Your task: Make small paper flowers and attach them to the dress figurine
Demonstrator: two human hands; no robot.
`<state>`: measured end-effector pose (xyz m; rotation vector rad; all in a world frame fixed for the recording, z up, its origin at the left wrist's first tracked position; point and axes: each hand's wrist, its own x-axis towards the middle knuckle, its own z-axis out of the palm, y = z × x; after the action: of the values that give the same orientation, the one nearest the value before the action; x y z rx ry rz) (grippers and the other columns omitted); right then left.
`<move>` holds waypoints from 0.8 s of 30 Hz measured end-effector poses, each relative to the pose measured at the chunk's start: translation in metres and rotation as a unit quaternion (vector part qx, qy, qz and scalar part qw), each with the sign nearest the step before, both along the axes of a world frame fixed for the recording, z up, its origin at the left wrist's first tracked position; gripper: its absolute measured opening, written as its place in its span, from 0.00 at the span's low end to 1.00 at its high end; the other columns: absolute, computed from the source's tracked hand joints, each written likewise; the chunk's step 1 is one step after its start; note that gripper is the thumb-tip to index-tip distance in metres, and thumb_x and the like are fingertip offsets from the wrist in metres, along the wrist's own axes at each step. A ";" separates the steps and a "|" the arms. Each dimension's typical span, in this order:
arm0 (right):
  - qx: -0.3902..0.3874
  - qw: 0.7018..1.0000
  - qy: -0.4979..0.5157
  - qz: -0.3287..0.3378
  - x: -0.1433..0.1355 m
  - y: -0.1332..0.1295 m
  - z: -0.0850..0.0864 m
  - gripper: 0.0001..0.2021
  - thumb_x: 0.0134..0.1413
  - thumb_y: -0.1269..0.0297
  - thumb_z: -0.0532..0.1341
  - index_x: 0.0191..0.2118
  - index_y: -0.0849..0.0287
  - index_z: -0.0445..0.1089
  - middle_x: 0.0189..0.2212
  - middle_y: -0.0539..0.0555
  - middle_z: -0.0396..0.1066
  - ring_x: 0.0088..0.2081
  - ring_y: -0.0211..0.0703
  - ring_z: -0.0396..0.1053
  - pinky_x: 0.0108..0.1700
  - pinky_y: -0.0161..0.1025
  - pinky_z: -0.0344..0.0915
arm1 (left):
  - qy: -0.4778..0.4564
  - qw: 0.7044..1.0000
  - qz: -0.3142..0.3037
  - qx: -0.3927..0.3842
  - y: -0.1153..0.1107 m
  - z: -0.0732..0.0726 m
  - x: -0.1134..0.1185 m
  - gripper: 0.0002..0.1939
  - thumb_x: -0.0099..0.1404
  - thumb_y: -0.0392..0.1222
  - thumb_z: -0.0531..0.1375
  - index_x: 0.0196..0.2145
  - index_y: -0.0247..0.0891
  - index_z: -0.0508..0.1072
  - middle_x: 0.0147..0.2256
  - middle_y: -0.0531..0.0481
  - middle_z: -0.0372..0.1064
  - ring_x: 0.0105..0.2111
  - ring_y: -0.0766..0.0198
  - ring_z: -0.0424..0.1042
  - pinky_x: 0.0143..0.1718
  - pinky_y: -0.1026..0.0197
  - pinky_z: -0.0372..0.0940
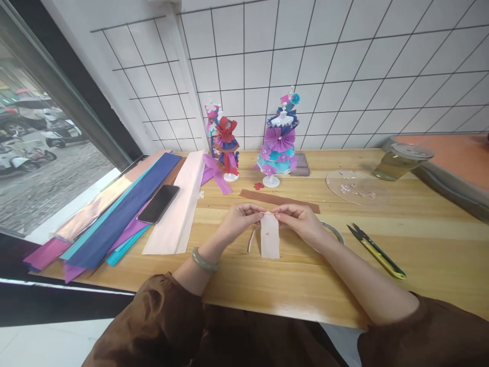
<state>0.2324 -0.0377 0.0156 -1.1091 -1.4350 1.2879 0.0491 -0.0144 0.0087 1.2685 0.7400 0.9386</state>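
Observation:
A pale pink strip of crepe paper (270, 239) hangs between my hands over the wooden table, its top edge folded or rolled. My left hand (244, 218) pinches the top left corner between thumb and fingers. At the top right corner my right hand (298, 220) pinches in the same way. Small reddish specks mark the strip's middle. A roll of tape (336, 232) lies partly hidden under my right wrist, and a thin white strip (250, 240) curls out by my left hand. Beyond my fingers lies a brown paper strip (280, 200).
Thread snips (376, 251) lie to the right. Behind stand dress forms in paper dresses, one red (229, 148), one blue and purple (280, 142). Folded crepe paper (126, 209) and a phone (158, 204) lie left. A clear dish (332, 189) and a cup (399, 163) stand back right.

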 end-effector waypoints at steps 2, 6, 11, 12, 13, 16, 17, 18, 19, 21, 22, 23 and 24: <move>-0.009 1.000 0.004 -0.004 0.000 0.001 -0.002 0.13 0.43 0.57 0.61 0.34 0.60 0.72 0.31 0.53 0.73 0.32 0.40 0.70 0.38 0.41 0.66 | 0.007 1.000 -0.001 0.004 0.000 0.000 0.000 0.12 0.50 0.42 0.62 0.32 0.32 0.72 0.29 0.48 0.71 0.28 0.67 0.69 0.34 0.62 0.65; -0.015 1.000 0.005 -0.010 0.002 0.002 -0.003 0.12 0.42 0.57 0.62 0.33 0.59 0.72 0.31 0.53 0.73 0.33 0.40 0.70 0.39 0.40 0.65 | 0.017 1.000 -0.006 0.005 0.000 -0.002 0.000 0.13 0.51 0.42 0.61 0.33 0.31 0.72 0.30 0.47 0.72 0.29 0.66 0.70 0.37 0.60 0.65; -0.003 0.999 -0.031 -0.013 0.003 0.001 -0.003 0.13 0.43 0.57 0.61 0.33 0.59 0.72 0.33 0.54 0.73 0.35 0.42 0.70 0.40 0.40 0.64 | 0.022 1.000 -0.012 0.013 -0.001 -0.001 0.001 0.13 0.51 0.42 0.61 0.33 0.31 0.73 0.31 0.46 0.72 0.30 0.66 0.70 0.38 0.60 0.65; -0.004 0.999 -0.037 -0.013 0.003 0.001 -0.003 0.12 0.43 0.57 0.61 0.34 0.59 0.72 0.32 0.54 0.73 0.35 0.42 0.70 0.40 0.40 0.64 | 0.025 0.999 -0.014 0.015 -0.001 0.001 0.000 0.13 0.51 0.42 0.61 0.33 0.31 0.73 0.31 0.46 0.72 0.31 0.65 0.70 0.38 0.60 0.65; -0.006 0.999 -0.040 -0.011 0.003 0.001 -0.002 0.13 0.44 0.57 0.61 0.34 0.59 0.72 0.33 0.54 0.73 0.35 0.42 0.70 0.40 0.40 0.64 | 0.028 0.999 -0.016 0.016 -0.002 0.003 0.000 0.13 0.51 0.42 0.61 0.33 0.31 0.73 0.32 0.45 0.72 0.31 0.64 0.70 0.39 0.59 0.64; -0.014 0.999 -0.044 0.002 0.004 -0.001 0.001 0.13 0.44 0.57 0.61 0.35 0.58 0.72 0.33 0.54 0.74 0.36 0.43 0.70 0.41 0.41 0.64 | 0.043 0.999 -0.021 0.022 -0.005 0.008 -0.001 0.14 0.51 0.43 0.61 0.35 0.31 0.73 0.33 0.44 0.72 0.33 0.63 0.70 0.39 0.59 0.64; -0.013 0.999 -0.048 0.006 0.004 -0.001 0.002 0.13 0.44 0.57 0.60 0.36 0.58 0.72 0.34 0.54 0.74 0.37 0.43 0.70 0.42 0.41 0.64 | 0.050 0.998 -0.022 0.026 -0.005 0.009 -0.002 0.15 0.52 0.44 0.60 0.35 0.31 0.72 0.33 0.44 0.72 0.33 0.63 0.70 0.39 0.59 0.64; -0.007 0.998 -0.056 0.005 0.004 -0.002 0.004 0.13 0.45 0.57 0.60 0.36 0.58 0.72 0.34 0.54 0.74 0.37 0.43 0.70 0.42 0.41 0.64 | 0.056 0.998 -0.023 0.031 -0.006 0.010 -0.002 0.15 0.53 0.44 0.60 0.35 0.31 0.72 0.33 0.44 0.72 0.32 0.64 0.70 0.38 0.60 0.64; 0.002 0.998 -0.069 0.003 0.003 -0.003 0.005 0.13 0.45 0.56 0.60 0.35 0.58 0.72 0.34 0.54 0.74 0.37 0.44 0.70 0.42 0.42 0.64 | 0.063 0.997 -0.023 0.037 -0.006 0.010 -0.002 0.14 0.53 0.45 0.59 0.35 0.31 0.72 0.33 0.44 0.71 0.32 0.64 0.70 0.37 0.60 0.63; 0.027 0.995 -0.101 -0.004 0.001 -0.005 0.008 0.13 0.45 0.55 0.59 0.33 0.58 0.72 0.33 0.54 0.74 0.37 0.45 0.70 0.41 0.42 0.64 | 0.067 0.996 -0.018 0.048 -0.005 0.009 -0.002 0.14 0.54 0.45 0.58 0.33 0.31 0.71 0.31 0.45 0.71 0.30 0.66 0.69 0.35 0.62 0.63; 0.040 0.992 -0.116 -0.006 0.000 -0.005 0.009 0.13 0.45 0.54 0.59 0.32 0.58 0.72 0.33 0.54 0.74 0.36 0.46 0.70 0.40 0.42 0.64 | 0.066 0.996 -0.014 0.050 -0.005 0.008 -0.002 0.14 0.54 0.45 0.59 0.33 0.31 0.70 0.30 0.46 0.70 0.29 0.67 0.68 0.34 0.63 0.63; 0.053 0.990 -0.128 -0.006 -0.001 -0.006 0.009 0.13 0.45 0.54 0.59 0.31 0.58 0.73 0.32 0.54 0.74 0.36 0.46 0.70 0.40 0.42 0.65 | 0.063 0.997 -0.010 0.046 -0.004 0.007 -0.001 0.13 0.53 0.45 0.59 0.32 0.31 0.70 0.29 0.47 0.70 0.29 0.68 0.68 0.33 0.64 0.62; 0.064 0.989 -0.137 -0.004 -0.003 -0.007 0.009 0.13 0.45 0.54 0.58 0.30 0.58 0.73 0.32 0.54 0.74 0.35 0.46 0.70 0.39 0.42 0.65 | 0.060 0.997 -0.007 0.039 -0.004 0.006 -0.001 0.13 0.52 0.45 0.60 0.32 0.32 0.69 0.28 0.48 0.69 0.28 0.68 0.68 0.32 0.65 0.62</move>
<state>0.2298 -0.0446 0.0249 -1.2381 -1.6878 1.0515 0.0485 -0.0183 0.0149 1.4077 0.7924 0.8926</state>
